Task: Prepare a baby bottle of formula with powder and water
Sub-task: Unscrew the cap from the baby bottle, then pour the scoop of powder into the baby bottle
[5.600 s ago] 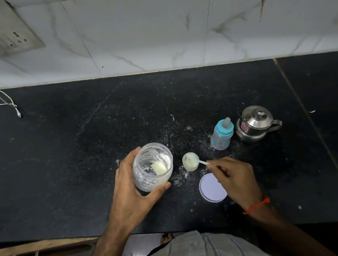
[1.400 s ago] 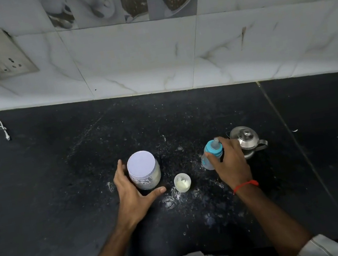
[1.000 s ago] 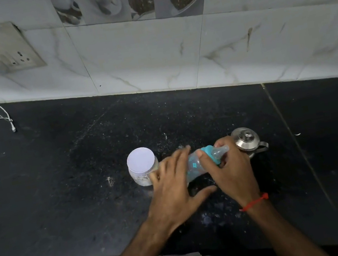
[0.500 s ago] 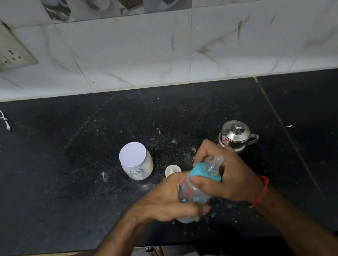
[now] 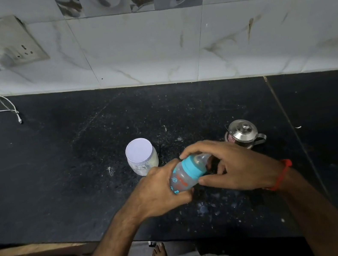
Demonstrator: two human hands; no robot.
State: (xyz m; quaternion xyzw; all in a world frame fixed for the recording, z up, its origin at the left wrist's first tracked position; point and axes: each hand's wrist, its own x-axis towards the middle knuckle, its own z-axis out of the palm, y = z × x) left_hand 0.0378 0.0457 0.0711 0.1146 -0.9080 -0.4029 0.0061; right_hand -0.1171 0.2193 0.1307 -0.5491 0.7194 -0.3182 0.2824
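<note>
A white charging cable (image 5: 0, 101) trails from a wall socket (image 5: 11, 45) at ten o'clock across a black stone counter (image 5: 58, 170) dusted with spilled powder (image 5: 211, 206). Just above centre, at twelve o'clock from the hands, a powder jar (image 5: 142, 157) stands upright with its pale lid on. A person's left hand (image 5: 159, 191) is wrapped around the body of a tilted baby bottle (image 5: 186, 174), held above the counter at the centre of the scene with its teat pointing toward two o'clock. The right hand (image 5: 236, 166), a red thread at its wrist, curls its fingers over the bottle's blue collar (image 5: 190, 167) and teat, thumb pressed beneath. At two o'clock from the bottle, beyond the right hand's knuckles, a small lidded steel kettle (image 5: 243, 134) sits on the counter
</note>
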